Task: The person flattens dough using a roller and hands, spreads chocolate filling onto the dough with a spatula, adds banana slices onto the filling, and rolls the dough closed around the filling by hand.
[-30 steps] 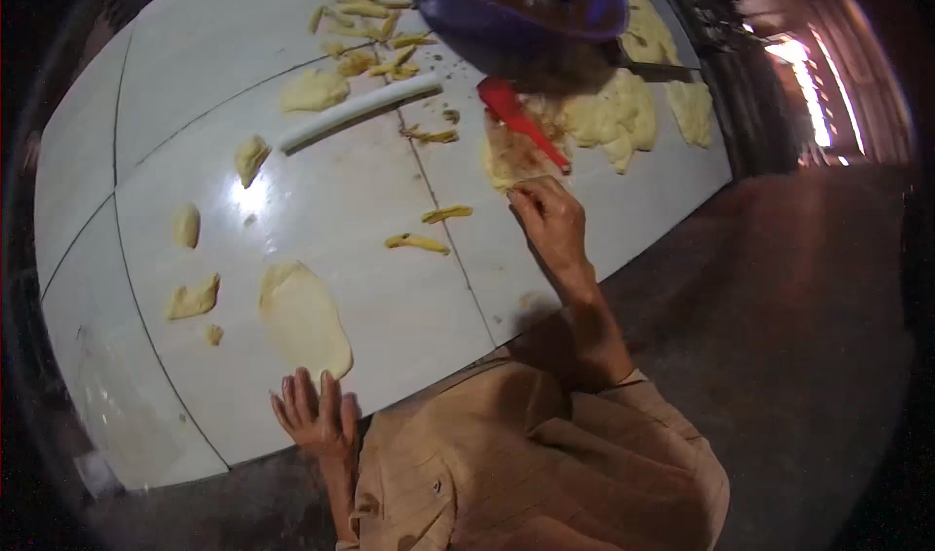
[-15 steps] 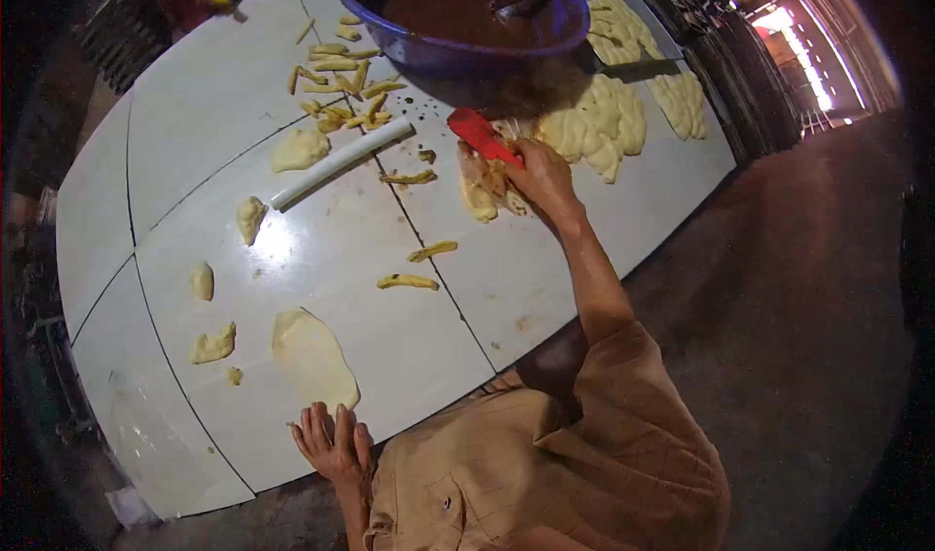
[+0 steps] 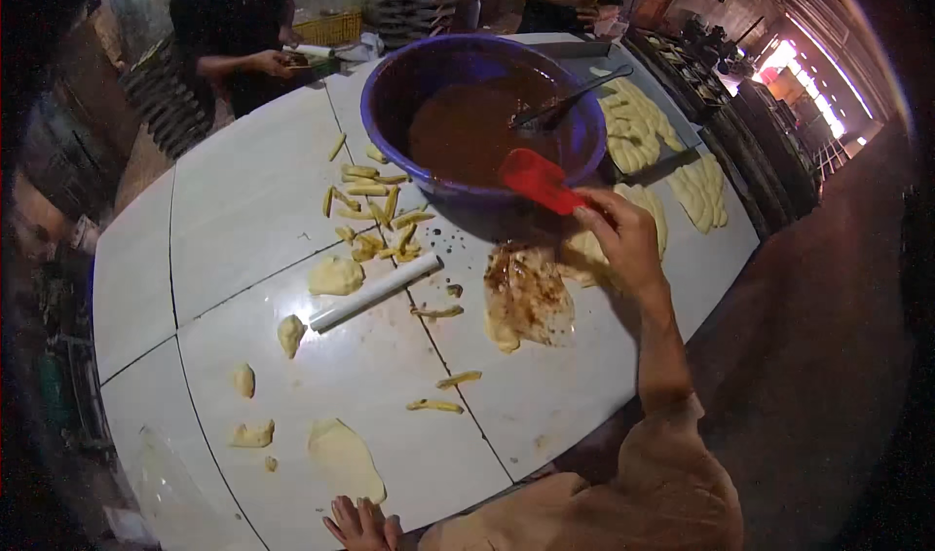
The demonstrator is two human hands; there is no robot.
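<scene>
My right hand (image 3: 623, 244): arm outstretched, fingers gripping flat red plastic spatula (image 3: 539, 180), blade at 11 o'clock over round blue plastic bowl's (image 3: 390, 74) rim. My left hand (image 3: 358, 526): fingers spread flat, table edge, holding nothing.

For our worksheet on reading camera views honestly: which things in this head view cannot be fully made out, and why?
- Left hand: cut off by the bottom edge; only fingers show.
- Red spatula: handle hidden inside the right hand.
- Utensil in the purple bowl: its end is sunk in brown paste.
</scene>
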